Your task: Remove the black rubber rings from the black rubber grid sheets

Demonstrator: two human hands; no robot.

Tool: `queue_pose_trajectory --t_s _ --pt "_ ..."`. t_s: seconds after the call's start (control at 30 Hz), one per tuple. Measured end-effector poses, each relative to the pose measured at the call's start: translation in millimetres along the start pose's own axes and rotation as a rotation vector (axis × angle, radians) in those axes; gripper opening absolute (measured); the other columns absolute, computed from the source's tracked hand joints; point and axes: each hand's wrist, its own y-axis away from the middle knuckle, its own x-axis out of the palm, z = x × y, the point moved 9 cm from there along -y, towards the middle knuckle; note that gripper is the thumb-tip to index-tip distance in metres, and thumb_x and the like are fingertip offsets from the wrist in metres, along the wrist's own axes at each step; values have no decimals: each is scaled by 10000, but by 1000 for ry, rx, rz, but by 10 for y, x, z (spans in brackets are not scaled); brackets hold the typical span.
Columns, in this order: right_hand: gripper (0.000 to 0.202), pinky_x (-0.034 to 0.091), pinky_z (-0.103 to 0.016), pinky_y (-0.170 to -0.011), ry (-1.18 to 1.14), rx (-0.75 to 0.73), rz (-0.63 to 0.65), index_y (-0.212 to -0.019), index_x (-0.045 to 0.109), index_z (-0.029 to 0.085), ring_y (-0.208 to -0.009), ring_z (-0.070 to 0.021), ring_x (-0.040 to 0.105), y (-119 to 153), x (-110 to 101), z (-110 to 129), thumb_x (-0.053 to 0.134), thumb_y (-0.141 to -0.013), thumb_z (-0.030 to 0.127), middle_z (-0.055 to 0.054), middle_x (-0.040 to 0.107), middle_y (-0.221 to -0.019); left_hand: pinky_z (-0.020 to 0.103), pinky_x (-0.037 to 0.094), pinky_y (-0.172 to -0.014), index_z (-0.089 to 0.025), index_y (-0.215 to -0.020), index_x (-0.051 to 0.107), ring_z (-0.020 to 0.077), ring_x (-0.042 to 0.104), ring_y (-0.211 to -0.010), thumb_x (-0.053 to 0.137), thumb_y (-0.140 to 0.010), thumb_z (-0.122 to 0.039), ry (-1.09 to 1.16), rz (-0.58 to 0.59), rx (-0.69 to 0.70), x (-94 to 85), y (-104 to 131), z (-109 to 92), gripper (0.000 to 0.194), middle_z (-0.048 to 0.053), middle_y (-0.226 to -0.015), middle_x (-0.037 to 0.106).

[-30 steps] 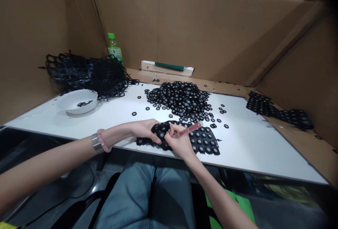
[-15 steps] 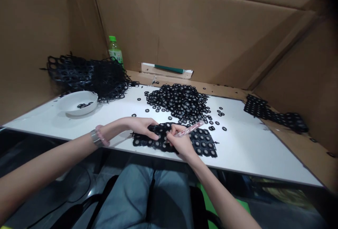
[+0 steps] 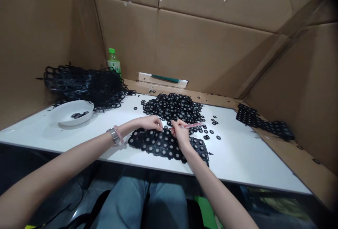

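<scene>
A black perforated sheet with pale round discs (image 3: 165,145) lies near the front edge of the white board. My left hand (image 3: 151,122) is closed at the sheet's upper edge, thumb and fingers pinched together; what it grips, if anything, is too small to make out. My right hand (image 3: 180,132) is wrapped round a pinkish pen-like tool (image 3: 194,125), its tip pointing left toward my left fingers. Right behind both hands rises a heap of small black rings with pale centres (image 3: 174,107).
A white bowl (image 3: 75,116) with a few dark pieces stands left, before a tangled black mesh pile (image 3: 87,82) and a green-capped bottle (image 3: 114,62). More black sheets (image 3: 264,121) lie right. Cardboard walls (image 3: 200,45) surround the white board (image 3: 245,162).
My left hand has gone from lying spread on the sheet to a pinch at its upper edge. My right hand, with the tool, has moved to that edge too. The view has tilted up slightly.
</scene>
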Motion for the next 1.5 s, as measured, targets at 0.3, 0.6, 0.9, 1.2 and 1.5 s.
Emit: queue_pose_trajectory --t_s 0.3,0.6,0.9,1.2,1.5 --pt "293 215 -171 -334 55 49 154 -480 324 207 -299 -58 348 93 274 56 575 -627 248 80 419 -327 189 316 -533 -132 -635 634 95 407 -539 557 -675 -328 2 87 -57 80 226 93 214 -35 -546 523" --pt "219 293 -195 -385 346 -110 174 -451 322 208 -344 -85 411 183 380 118 495 -550 117 87 380 -360 180 316 -547 -121 -682 572 92 392 -568 518 -754 -338 47 43 66 139 303 108 235 -38 -584 460" --pt "228 304 -200 -410 373 -141 179 -470 311 209 -371 -87 408 186 390 142 499 -577 137 85 376 -389 196 344 -622 -132 -695 547 108 428 -633 495 -795 -356 132 -69 127 152 384 66 250 -30 -642 484" --pt "266 236 -225 -451 548 -354 210 -451 260 209 -431 -85 298 231 510 220 467 -594 124 75 279 -424 228 374 -690 -138 -720 575 128 476 -686 528 -757 -360 292 -85 135 164 353 139 229 -12 -689 549" --pt "230 276 -202 -406 295 -165 126 -464 280 216 -368 -86 393 175 324 210 470 -568 136 90 348 -376 203 349 -593 -156 -722 511 112 446 -633 647 -636 -365 135 52 -21 167 391 39 263 -48 -655 500"
